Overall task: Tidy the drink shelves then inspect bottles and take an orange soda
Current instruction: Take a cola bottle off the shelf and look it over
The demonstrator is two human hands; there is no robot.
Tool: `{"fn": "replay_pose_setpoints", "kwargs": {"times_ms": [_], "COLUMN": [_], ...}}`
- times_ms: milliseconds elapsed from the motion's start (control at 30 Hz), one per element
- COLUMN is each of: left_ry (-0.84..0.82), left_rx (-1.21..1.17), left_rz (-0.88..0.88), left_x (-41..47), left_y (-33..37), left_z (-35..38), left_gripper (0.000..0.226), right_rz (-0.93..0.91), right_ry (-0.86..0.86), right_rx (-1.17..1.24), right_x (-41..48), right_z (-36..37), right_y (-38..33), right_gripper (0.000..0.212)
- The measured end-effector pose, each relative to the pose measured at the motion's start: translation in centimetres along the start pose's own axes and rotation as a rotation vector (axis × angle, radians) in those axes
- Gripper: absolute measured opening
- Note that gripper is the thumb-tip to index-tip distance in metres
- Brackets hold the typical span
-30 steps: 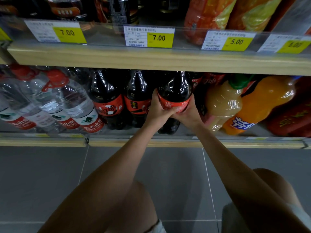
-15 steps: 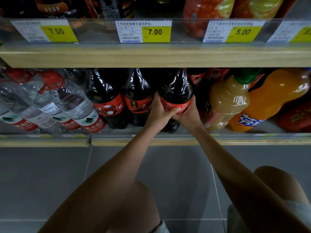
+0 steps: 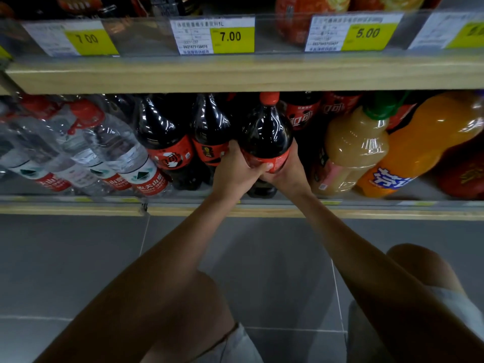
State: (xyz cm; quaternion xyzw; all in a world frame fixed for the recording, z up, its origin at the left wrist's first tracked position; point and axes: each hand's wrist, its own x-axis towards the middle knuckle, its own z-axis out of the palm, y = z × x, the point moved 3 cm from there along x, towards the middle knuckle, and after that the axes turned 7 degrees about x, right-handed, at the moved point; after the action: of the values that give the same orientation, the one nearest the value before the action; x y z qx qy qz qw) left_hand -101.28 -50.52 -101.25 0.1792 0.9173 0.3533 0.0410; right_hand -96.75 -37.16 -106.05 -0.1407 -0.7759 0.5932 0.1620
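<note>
The cola bottle (image 3: pixel 267 137), clasped by the left hand (image 3: pixel 235 171) and right hand (image 3: pixel 288 174), has been drawn forward, its cap now exposed; tidying continues, while the orange soda (image 3: pixel 429 142) lies untouched well right

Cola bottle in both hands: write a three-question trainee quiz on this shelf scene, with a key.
1. True or false: both the left hand and right hand grip the cola bottle.
2. What colour is its cap?
3. Which stands immediately right of the pale juice bottle? A) water bottles B) orange soda C) price tag

Key: 1 true; 2 red; 3 B.
</note>
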Motion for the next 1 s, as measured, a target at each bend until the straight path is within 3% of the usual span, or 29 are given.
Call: {"fn": "replay_pose_setpoints", "kwargs": {"times_ms": [167, 267, 367, 500, 733, 1000], "left_ry": [-0.017, -0.056, -0.155, -0.328, -0.248, -0.273], "left_rx": [0.052, 0.236, 0.484, 0.686, 0.845, 1.002], "left_rz": [-0.01, -0.042, -0.026, 0.071, 0.384, 0.459], "left_x": [-0.6, -0.8, -1.5, -2.8, -5.1, -2.5], "left_y": [0.1, -0.3, -0.3, 0.6, 3.0, 8.8], "left_z": [-0.4, -0.8, -0.2, 1.7, 4.6, 8.9], "left_gripper": [0.069, 0.065, 0.054, 0.046, 0.053, 0.063], "right_rz": [0.035, 0.101, 0.077, 0.035, 0.125, 0.04], "right_ry": [-0.053, -0.094, -0.156, -0.23, -0.258, -0.11], "right_rx": [-0.01, -0.084, -0.282, -0.599, -0.817, -0.946], "right_x": [-0.2, -0.5, -1.3, -3.8, -7.1, -7.2], "right_z": [-0.1, -0.4, -1.3, -3.7, -10.9, -16.7], "right_y": [-0.5, -0.8, -0.6, 1.2, 3.4, 3.8], "right_gripper": [0.103, 0.107, 0.096, 0.064, 0.052, 0.047]}}
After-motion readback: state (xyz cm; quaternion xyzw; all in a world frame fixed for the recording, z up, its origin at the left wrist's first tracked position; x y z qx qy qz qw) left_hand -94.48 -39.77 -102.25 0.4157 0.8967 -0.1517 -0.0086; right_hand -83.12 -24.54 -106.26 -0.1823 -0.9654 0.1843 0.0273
